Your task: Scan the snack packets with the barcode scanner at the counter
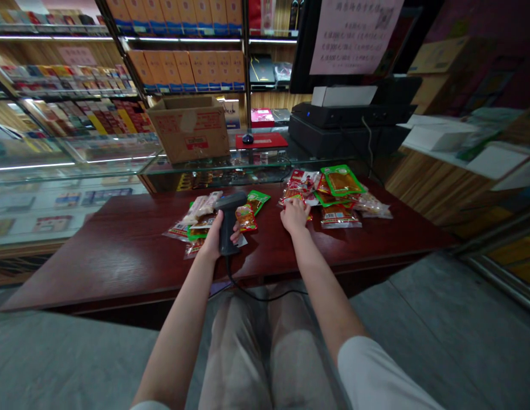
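My left hand is closed around the grip of a dark grey barcode scanner, whose cable runs down over the table's front edge. Behind and beside the scanner lies a loose pile of snack packets, including a green-edged packet and a red-and-orange one. My right hand has its fingers curled on a red snack packet at the near left side of a second pile. That pile has a green-bordered packet on top and a clear-and-red packet in front.
The dark red wooden table meets a glass counter bearing an open cardboard box, a red mat with a mouse, and black till equipment. Behind stand stocked shelves. The scanner cable hangs over my lap.
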`<state>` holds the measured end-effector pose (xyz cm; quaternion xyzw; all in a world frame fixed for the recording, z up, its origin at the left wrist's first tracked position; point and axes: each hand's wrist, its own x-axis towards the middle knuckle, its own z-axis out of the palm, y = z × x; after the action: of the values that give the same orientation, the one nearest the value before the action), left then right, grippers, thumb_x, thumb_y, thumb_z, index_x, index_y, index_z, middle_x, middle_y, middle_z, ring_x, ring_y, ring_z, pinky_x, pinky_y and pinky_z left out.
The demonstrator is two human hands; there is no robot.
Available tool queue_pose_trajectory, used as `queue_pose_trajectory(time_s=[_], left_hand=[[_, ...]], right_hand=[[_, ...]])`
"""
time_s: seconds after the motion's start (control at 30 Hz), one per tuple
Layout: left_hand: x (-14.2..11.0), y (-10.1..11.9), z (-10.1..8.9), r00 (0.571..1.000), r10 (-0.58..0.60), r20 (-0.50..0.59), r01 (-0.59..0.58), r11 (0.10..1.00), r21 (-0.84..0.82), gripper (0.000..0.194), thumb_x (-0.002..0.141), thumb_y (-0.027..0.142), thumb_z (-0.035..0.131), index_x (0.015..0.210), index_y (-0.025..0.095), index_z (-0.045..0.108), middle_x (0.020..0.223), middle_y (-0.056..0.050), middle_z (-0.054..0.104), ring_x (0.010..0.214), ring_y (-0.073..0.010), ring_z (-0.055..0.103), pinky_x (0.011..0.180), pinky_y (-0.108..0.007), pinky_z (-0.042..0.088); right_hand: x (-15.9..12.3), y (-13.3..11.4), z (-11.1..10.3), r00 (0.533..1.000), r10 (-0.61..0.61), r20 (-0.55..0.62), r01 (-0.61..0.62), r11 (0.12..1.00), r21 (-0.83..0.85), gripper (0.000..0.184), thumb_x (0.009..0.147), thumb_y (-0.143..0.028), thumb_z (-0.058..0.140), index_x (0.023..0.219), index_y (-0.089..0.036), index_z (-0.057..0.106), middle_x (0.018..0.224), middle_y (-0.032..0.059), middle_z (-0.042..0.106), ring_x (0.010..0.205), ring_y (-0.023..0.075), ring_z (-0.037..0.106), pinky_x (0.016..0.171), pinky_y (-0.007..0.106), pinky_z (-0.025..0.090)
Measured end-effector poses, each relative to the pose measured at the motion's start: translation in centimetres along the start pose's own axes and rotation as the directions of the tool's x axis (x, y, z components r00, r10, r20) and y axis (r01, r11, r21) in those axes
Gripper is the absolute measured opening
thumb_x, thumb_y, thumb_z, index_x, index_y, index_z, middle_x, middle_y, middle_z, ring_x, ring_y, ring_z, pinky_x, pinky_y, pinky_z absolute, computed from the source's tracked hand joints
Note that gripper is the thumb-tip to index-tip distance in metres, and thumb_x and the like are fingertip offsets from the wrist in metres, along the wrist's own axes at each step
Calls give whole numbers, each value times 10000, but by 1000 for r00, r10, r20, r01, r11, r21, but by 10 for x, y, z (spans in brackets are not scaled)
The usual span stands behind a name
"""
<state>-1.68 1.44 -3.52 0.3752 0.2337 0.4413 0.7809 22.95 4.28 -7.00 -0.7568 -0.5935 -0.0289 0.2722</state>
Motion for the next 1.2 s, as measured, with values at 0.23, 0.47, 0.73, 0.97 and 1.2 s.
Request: queue_pose_trajectory(time_s=[0.23,0.47,0.73,0.97,1.2], left_hand=[[3,-2,-6,999,35,6,-35,999,37,506,817,674,630,899,179,566,614,24,503,408,-81,399,384,-222,371],[1,-1,-3,999,26,19,-26,1000,1,485,820,636,657,912,169,568,630,21,521,410,-74,416,387,-212,382],[2,-1,-7,1000,-17,20,16,1000,21,506,794,645,679,867,164,542,620,33,508,409,-78,418,392,-222,399],[5,-3,-8,999,-29,45,29,1000,6,470,818,612,673,885,162,558,618,28,510,417,-84,429,393,-222,393],[1,0,-3,999,-40,30,40,999,25,463,816,598,679,918,158,575,639,17,536,428,-86,439,404,-228,403]], right_hand=[[1,4,-4,994,17,-112,-14,1000,27,333,845,-126,518,1133,-112,684,1305,199,586,1312,333,421,1193,600,45],[2,-15,-2,989,-140,46,125,965,232,321,894,-152,521,1173,-193,674,1213,152,644,1258,314,489,1177,536,205],[40,-56,0,900,156,406,-263,939,224,637,858,-479,710,1293,-62,502,1310,277,625,1215,357,615,976,433,463],[39,-50,20,929,125,347,-246,910,333,560,804,-315,756,1254,-79,523,1203,193,701,1146,279,660,950,369,484],[63,-19,35,967,246,69,-206,592,780,414,806,-203,570,1214,-134,552,1108,125,711,985,216,686,909,360,528]])
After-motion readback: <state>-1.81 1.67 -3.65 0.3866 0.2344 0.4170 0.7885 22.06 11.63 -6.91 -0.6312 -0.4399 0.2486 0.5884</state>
